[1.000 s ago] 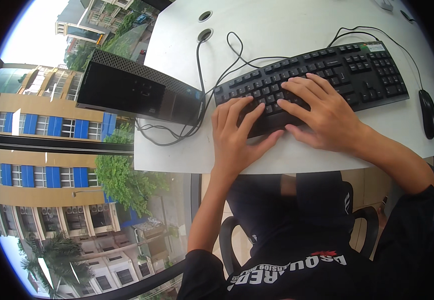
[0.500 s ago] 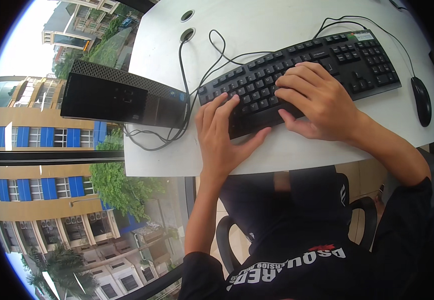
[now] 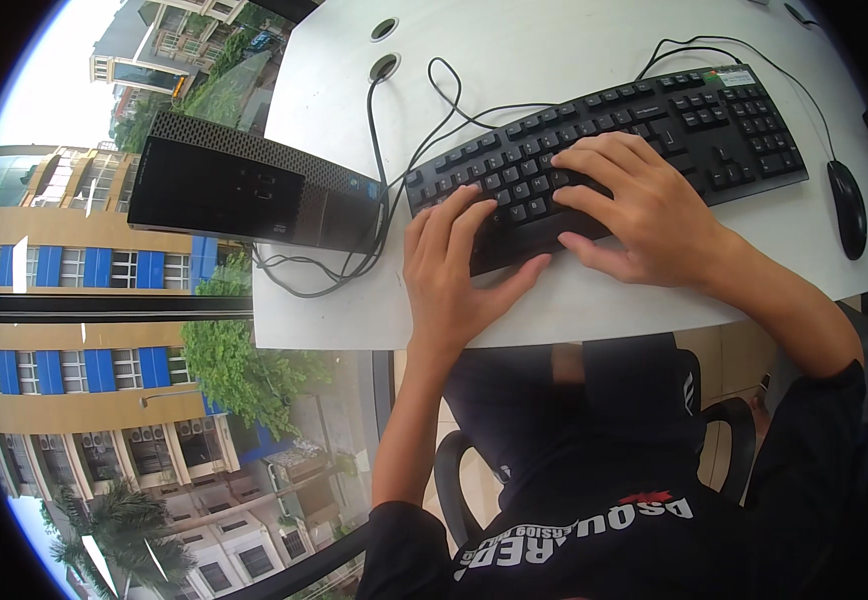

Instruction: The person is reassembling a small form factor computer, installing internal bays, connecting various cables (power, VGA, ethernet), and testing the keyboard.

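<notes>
A black computer keyboard (image 3: 724,140) lies slantwise on the white desk (image 3: 514,60), its right end farther from me. My left hand (image 3: 449,262) rests over its left end, fingers spread on the letter keys and thumb stretched out past the front edge. Over the middle keys is my right hand (image 3: 639,205), palm down, its fingers curved and apart, thumb near the keyboard's front edge. Both hands hold nothing. Some keys are hidden under the fingers.
Left of the keyboard stands a black computer tower (image 3: 254,190), with looped cables (image 3: 379,130) beside it. A black mouse (image 3: 846,210) lies to the right. Two round cable holes, one a grommet (image 3: 384,67), pierce the desk. A window (image 3: 104,310) borders the left side; a chair armrest (image 3: 729,425) sits below.
The view has shifted slightly, so the desk things appear a little farther right. My left fingers have moved slightly over the keys; both hands stay on the keyboard.
</notes>
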{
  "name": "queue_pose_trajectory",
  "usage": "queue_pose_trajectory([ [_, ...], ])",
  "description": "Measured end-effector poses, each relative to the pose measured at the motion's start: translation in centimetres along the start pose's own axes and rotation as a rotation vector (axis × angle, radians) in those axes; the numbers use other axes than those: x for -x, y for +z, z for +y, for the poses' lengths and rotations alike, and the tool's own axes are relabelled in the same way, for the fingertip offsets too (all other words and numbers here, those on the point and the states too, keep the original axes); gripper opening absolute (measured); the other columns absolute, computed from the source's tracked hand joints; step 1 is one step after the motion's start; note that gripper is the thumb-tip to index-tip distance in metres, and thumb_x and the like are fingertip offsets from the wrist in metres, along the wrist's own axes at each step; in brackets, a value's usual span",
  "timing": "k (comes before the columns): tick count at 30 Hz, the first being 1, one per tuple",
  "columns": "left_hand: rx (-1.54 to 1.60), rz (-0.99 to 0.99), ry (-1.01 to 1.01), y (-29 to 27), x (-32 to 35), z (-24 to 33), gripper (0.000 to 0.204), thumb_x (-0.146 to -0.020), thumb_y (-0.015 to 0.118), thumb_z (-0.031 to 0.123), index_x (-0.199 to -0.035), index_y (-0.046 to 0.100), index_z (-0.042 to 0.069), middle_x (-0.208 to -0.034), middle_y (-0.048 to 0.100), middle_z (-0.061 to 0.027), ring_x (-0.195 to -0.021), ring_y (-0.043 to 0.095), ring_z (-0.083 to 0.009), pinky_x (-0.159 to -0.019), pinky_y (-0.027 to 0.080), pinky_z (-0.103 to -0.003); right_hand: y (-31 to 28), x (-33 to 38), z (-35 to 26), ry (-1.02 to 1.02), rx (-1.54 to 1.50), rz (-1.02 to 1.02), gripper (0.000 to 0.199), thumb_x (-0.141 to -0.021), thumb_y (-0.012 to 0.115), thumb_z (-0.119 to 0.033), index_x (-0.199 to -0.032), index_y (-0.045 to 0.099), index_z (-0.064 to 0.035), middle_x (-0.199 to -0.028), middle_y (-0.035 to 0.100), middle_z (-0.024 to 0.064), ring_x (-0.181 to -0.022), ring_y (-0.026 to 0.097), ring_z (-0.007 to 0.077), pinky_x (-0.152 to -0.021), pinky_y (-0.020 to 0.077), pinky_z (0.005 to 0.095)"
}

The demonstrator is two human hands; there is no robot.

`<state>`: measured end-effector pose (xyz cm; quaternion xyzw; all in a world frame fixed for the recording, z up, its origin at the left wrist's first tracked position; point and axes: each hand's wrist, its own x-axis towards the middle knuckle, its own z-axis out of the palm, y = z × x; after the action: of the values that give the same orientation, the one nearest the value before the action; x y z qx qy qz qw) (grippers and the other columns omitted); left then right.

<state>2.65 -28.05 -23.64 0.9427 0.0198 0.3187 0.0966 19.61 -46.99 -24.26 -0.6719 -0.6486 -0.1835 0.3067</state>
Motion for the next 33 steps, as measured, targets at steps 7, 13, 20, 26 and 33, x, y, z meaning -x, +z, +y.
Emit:
queue_pose_trajectory([
  [7,-0.052,-0.005,0.017,-0.42,-0.14,0.02,0.071,-0.066,0.095,0.032,-0.124,0.065,0.007,-0.119,0.067,-0.0095,-0.121,0.058,-0.0304,-0.104,0.041,-0.042,-0.24,-0.29,-0.25,0.010,-0.011,0.034,0.043,-0.083,0.079,-0.028,-0.114,0.069,-0.0002,-0.128,0.062,0.0160,-0.122,0.056,0.0336,-0.107,0.0442,0.0456],
  [13,0.005,-0.010,-0.006,-0.05,-0.22,0.08,0.073,-0.067,0.094,0.033,-0.127,0.063,0.007,-0.121,0.066,-0.0092,-0.119,0.058,-0.0295,-0.102,0.041,-0.042,-0.06,0.04,-0.30,0.056,0.017,-0.031,0.049,-0.087,0.077,-0.031,-0.124,0.067,-0.0013,-0.132,0.060,0.0172,-0.126,0.053,0.0335,-0.112,0.0402,0.0470],
  [20,-0.004,-0.016,0.042,0.00,-0.23,-0.27,0.071,-0.067,0.094,0.032,-0.126,0.064,0.007,-0.125,0.064,-0.0102,-0.117,0.057,-0.0297,-0.100,0.042,-0.043,0.20,-0.06,-0.21,0.037,0.024,-0.053,0.049,-0.087,0.076,-0.031,-0.126,0.065,-0.0030,-0.132,0.062,0.0153,-0.129,0.053,0.0327,-0.116,0.0374,0.0483],
  [26,-0.031,-0.020,0.013,-0.15,-0.31,0.01,0.069,-0.067,0.094,0.030,-0.124,0.064,0.007,-0.123,0.065,-0.0096,-0.115,0.059,-0.0291,-0.101,0.042,-0.043,0.32,-0.09,0.00,-0.035,-0.017,-0.007,0.041,-0.084,0.078,-0.027,-0.115,0.068,-0.0033,-0.128,0.064,0.0143,-0.125,0.056,0.0315,-0.113,0.0405,0.0491],
  [33,-0.009,-0.025,0.035,-0.14,-0.26,-0.17,0.064,-0.066,0.094,0.030,-0.120,0.067,0.008,-0.122,0.067,-0.0096,-0.116,0.060,-0.0289,-0.099,0.043,-0.042,0.29,-0.04,-0.16,-0.052,-0.029,0.017,0.030,-0.081,0.080,-0.024,-0.100,0.070,-0.0027,-0.127,0.064,0.0153,-0.123,0.058,0.0312,-0.109,0.0436,0.0476],
])
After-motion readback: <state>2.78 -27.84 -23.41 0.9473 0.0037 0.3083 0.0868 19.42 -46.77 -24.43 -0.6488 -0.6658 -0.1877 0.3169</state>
